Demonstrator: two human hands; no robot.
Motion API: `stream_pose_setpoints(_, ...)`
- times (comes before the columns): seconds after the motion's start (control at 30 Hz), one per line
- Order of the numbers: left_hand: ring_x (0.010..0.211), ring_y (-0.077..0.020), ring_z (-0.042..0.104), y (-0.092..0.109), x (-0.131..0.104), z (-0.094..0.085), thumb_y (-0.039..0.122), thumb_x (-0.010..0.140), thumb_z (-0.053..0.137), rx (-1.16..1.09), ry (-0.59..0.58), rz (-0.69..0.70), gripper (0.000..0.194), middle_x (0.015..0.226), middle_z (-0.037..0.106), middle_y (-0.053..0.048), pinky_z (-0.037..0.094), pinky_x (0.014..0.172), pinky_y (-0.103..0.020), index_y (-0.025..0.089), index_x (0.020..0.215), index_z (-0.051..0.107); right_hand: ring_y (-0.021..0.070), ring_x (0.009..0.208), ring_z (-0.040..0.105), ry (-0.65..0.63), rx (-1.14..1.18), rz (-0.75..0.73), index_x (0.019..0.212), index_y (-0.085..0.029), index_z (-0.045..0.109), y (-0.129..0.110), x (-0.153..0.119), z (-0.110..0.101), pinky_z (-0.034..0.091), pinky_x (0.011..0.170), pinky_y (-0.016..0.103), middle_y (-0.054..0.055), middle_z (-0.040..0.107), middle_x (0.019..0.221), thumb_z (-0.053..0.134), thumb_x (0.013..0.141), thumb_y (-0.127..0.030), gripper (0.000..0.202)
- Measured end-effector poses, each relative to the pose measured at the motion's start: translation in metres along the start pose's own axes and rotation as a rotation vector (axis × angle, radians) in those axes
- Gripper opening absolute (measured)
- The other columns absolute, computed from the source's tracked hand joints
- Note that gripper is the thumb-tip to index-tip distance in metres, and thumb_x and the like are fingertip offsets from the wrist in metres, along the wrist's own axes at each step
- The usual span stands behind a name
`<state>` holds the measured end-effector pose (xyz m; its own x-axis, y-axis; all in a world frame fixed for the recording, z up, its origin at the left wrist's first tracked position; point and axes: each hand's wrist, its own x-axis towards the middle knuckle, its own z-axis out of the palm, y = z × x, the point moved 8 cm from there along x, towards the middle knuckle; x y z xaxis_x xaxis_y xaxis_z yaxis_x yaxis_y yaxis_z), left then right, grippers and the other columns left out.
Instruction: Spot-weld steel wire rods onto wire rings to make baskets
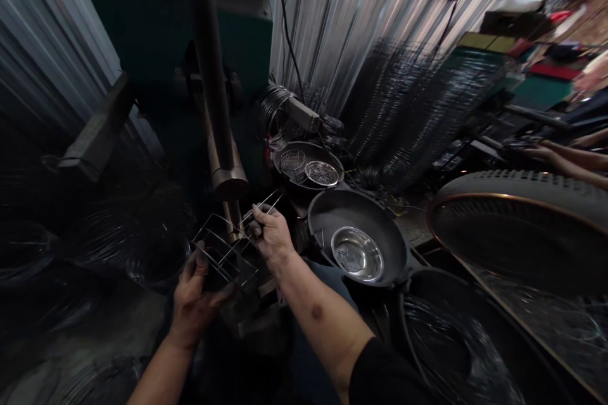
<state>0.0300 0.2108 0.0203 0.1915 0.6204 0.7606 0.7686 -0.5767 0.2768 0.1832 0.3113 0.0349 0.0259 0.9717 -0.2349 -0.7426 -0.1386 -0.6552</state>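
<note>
A wire rack (219,258) of thin metal rods is held between my two hands, close to the copper-coloured electrodes (230,181) of a machine. My left hand (196,300) grips the rack's near left side, thumb on top. The fingers of my right hand (270,231) are closed on rods at the rack's right side; whether a separate loose rod is among them I cannot tell. The upper electrode stands above the rack, and the lower electrode (234,218) is partly hidden behind the wires.
To the right, a dark pan (311,202) contains a shiny metal bowl (358,254) with small wire pieces. Another pan (280,171) behind holds a dish and round wire grids. A large fan (517,228) stands right. Stacked wire racks (403,107) lean on the corrugated wall. Another person's arm (565,158) shows far right.
</note>
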Motion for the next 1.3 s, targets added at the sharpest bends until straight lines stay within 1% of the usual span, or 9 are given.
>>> stream_pose_setpoints(0.1,0.130,-0.0332,0.045,0.004,0.003,0.000,0.021,0.080,0.067,0.015,-0.034,0.052,0.067,0.145,0.044,-0.007,0.052,0.094,-0.043,0.036,0.141,0.041,0.0026,0.033,0.035,0.027,0.005,0.003,0.064,-0.017,0.051,-0.002,0.001,0.000,0.031,0.035,0.015,-0.006,0.057,0.048,0.078,0.059,-0.020,0.028)
stream_pose_setpoints(0.2,0.129,-0.0334,0.046,-0.003,0.003,0.002,0.027,0.081,0.067,-0.010,-0.055,0.001,0.059,0.143,0.046,-0.006,0.053,0.091,-0.043,0.036,0.136,0.048,0.0026,0.033,0.035,0.024,0.018,0.014,0.065,-0.017,0.051,-0.002,0.001,0.000,0.034,0.036,0.016,-0.006,0.058,0.048,0.079,0.059,-0.020,0.029)
stream_pose_setpoints(0.43,0.121,-0.0340,0.054,-0.016,0.000,0.005,0.040,0.078,0.067,-0.087,-0.014,-0.123,0.074,0.129,0.058,-0.008,0.052,0.094,-0.051,0.037,0.145,0.035,0.0037,0.034,0.037,0.024,0.037,-0.001,0.067,-0.018,0.051,0.000,0.004,-0.002,0.033,0.036,0.016,-0.006,0.056,0.049,0.080,0.060,-0.021,0.030)
stream_pose_setpoints(0.7,0.124,-0.0343,0.051,-0.015,0.001,0.005,0.041,0.080,0.065,-0.101,-0.024,-0.125,0.064,0.132,0.056,-0.009,0.048,0.098,-0.051,0.033,0.139,0.044,0.0028,0.033,0.035,0.014,0.027,0.008,0.064,-0.017,0.049,0.000,0.004,0.000,0.031,0.034,0.015,-0.005,0.058,0.049,0.074,0.069,-0.016,0.025)
stream_pose_setpoints(0.8,0.123,-0.0345,0.052,-0.014,0.004,0.003,0.044,0.078,0.068,-0.092,-0.023,-0.150,0.073,0.132,0.056,-0.012,0.048,0.098,-0.050,0.028,0.143,0.039,0.0032,0.032,0.036,0.031,0.006,0.010,0.062,-0.016,0.049,-0.001,0.003,-0.001,0.033,0.034,0.015,-0.006,0.056,0.047,0.073,0.070,-0.016,0.025)
stream_pose_setpoints(0.93,0.118,-0.0315,0.056,-0.008,0.005,-0.001,0.049,0.072,0.074,-0.127,0.012,-0.213,0.091,0.131,0.056,-0.015,0.049,0.098,-0.045,0.022,0.147,0.032,0.0069,0.036,0.046,0.052,-0.081,-0.002,0.067,-0.016,0.053,-0.006,-0.004,-0.008,0.036,0.034,0.016,-0.005,0.057,0.048,0.078,0.068,-0.028,0.028)
stream_pose_setpoints(1.03,0.113,-0.0292,0.059,-0.004,0.000,0.000,0.050,0.070,0.075,-0.136,0.015,-0.273,0.093,0.128,0.058,-0.014,0.050,0.096,-0.042,0.021,0.147,0.031,0.0064,0.031,0.043,0.066,-0.087,-0.024,0.067,-0.017,0.051,-0.012,-0.012,-0.013,0.028,0.029,0.016,-0.006,0.055,0.046,0.078,0.067,-0.035,0.031)
stream_pose_setpoints(1.17,0.112,-0.0302,0.060,0.001,-0.007,0.000,0.052,0.070,0.074,-0.125,0.047,-0.302,0.093,0.129,0.057,-0.015,0.051,0.095,-0.044,0.021,0.147,0.032,0.0065,0.035,0.047,0.008,-0.008,-0.052,0.068,-0.018,0.051,-0.017,-0.017,-0.009,0.032,0.032,0.015,-0.006,0.057,0.049,0.078,0.065,-0.027,0.029)
stream_pose_setpoints(1.3,0.114,-0.0319,0.059,-0.008,-0.011,0.002,0.048,0.070,0.076,-0.157,0.039,-0.363,0.092,0.131,0.057,-0.013,0.051,0.096,-0.047,0.024,0.147,0.033,0.0068,0.033,0.046,-0.084,-0.011,0.026,0.073,-0.018,0.053,-0.005,-0.015,-0.002,0.030,0.031,0.015,-0.007,0.058,0.050,0.080,0.062,-0.022,0.030)
